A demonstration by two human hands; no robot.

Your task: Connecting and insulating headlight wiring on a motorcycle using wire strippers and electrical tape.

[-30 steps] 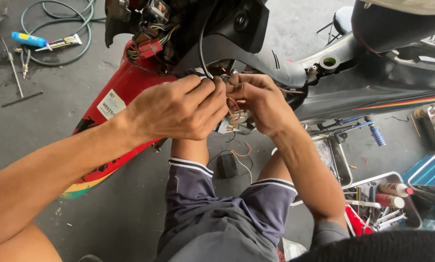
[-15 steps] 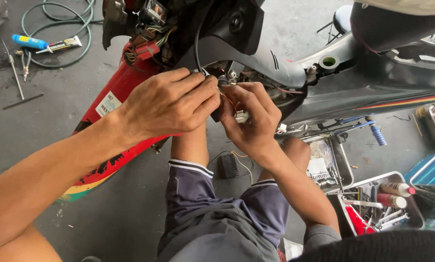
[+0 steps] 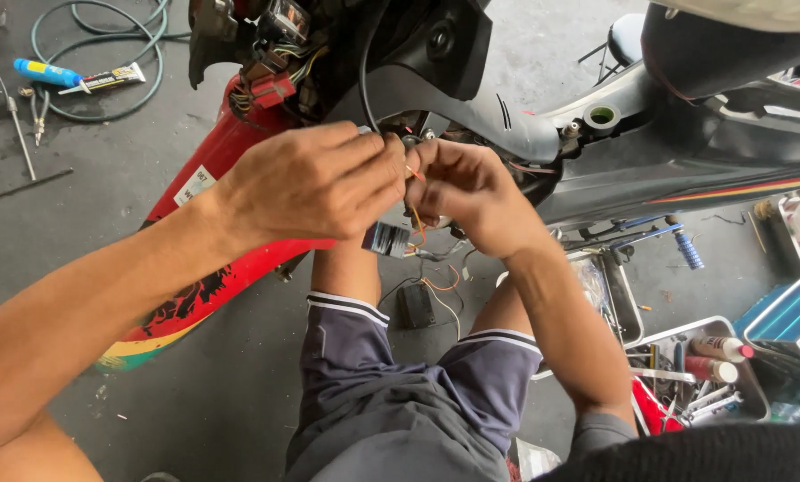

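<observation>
Orange wire (image 3: 415, 219) runs up between my two hands, just under the scooter's stripped black frame (image 3: 471, 98). From my head camera, my left hand (image 3: 315, 183) and right hand (image 3: 467, 192) meet knuckle to knuckle, fingers pinched narrow on the wire ends, I think, though the tips are hidden. A small black module (image 3: 387, 239) hangs below, loose wires trailing: the joining looks unfinished.

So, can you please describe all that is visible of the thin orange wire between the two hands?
The orange wire is thin, with smooth plastic-looking insulation. It runs from between the fingertips of the left hand and right hand, beside the motorcycle's black panel, then hangs slack and curving past a small dark, shiny part toward a black box on the floor. Both hands pinch its upper end; its lower end is unclear.
</observation>
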